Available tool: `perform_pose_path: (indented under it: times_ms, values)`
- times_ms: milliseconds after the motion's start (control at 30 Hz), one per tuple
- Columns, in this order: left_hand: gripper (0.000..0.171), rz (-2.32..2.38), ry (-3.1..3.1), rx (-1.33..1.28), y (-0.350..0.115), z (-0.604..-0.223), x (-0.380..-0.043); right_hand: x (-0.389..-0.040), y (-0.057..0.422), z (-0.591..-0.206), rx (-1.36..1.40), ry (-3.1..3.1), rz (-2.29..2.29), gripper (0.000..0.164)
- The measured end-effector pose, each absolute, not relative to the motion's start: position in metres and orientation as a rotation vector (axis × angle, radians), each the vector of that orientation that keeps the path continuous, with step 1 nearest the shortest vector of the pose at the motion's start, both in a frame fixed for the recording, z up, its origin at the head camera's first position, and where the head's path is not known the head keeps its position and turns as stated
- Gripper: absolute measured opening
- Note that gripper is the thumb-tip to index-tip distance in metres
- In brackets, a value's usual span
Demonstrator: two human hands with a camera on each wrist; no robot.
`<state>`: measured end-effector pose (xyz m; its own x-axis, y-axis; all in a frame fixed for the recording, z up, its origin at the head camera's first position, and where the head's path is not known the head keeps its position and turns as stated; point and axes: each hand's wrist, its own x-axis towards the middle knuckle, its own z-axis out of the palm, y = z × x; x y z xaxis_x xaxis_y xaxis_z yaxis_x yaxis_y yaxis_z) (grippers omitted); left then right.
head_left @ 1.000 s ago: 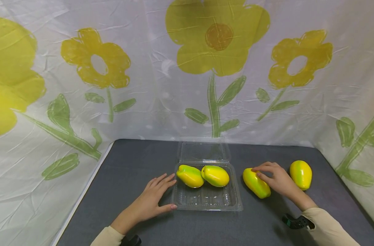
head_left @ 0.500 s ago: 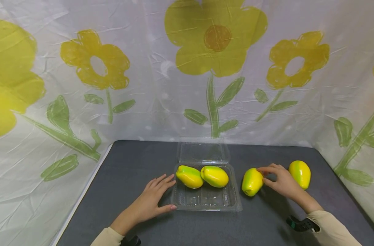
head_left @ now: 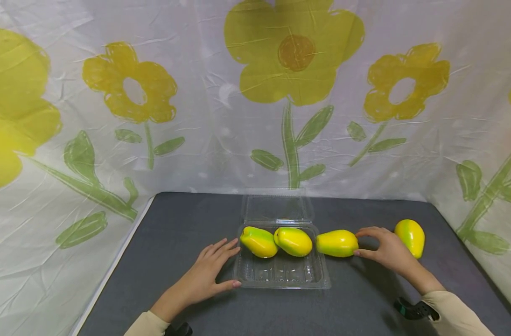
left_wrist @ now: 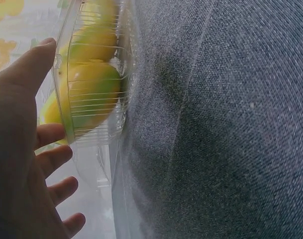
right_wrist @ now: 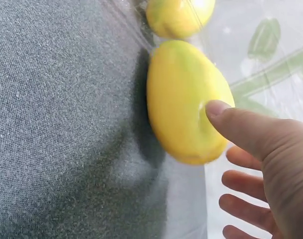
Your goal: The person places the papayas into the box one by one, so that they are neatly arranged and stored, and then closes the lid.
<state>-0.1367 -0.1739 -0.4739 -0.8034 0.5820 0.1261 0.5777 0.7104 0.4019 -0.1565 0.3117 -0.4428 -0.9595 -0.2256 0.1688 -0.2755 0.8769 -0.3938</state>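
Observation:
A clear plastic clamshell box [head_left: 280,281] stands with its lid folded back. Two yellow-green mangoes, a left one [head_left: 258,241] and a right one [head_left: 293,241], lie side by side in its rear half. My left hand [head_left: 205,268] is spread at the box's left side, thumb tip at the front left corner and fingertips close to the rim. Another mango [head_left: 337,243] lies crosswise at the box's right rim. My right hand [head_left: 385,247] pinches its right end between thumb [right_wrist: 219,108] and index finger. The other right fingers are loosely bent.
One more mango [head_left: 409,238] stands behind the right hand, toward the table's right edge. The dark grey table [head_left: 188,212] backs onto a white curtain [head_left: 196,154] printed with flowers. The box's raised lid [head_left: 278,207] lies toward the curtain.
The mango by the right hand has turned from slanting to crosswise, and its left end now reaches the box's right rim. The right hand has shifted slightly right. The left hand has stayed still.

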Motion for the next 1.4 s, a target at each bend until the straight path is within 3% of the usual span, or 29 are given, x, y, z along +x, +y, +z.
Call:
perform_pose_path:
  times_ms: [533, 1400]
  values:
    - [0.085, 0.676, 2.904, 0.988, -0.175, -0.476, -0.137, -0.164, 0.298, -0.443, 0.434, -2.963, 0.698, 0.075]
    - [0.084, 0.679, 2.897, 0.986, -0.176, -0.476, -0.137, -0.168, 0.293, -0.448, 0.473, -2.947, 0.637, 0.067]
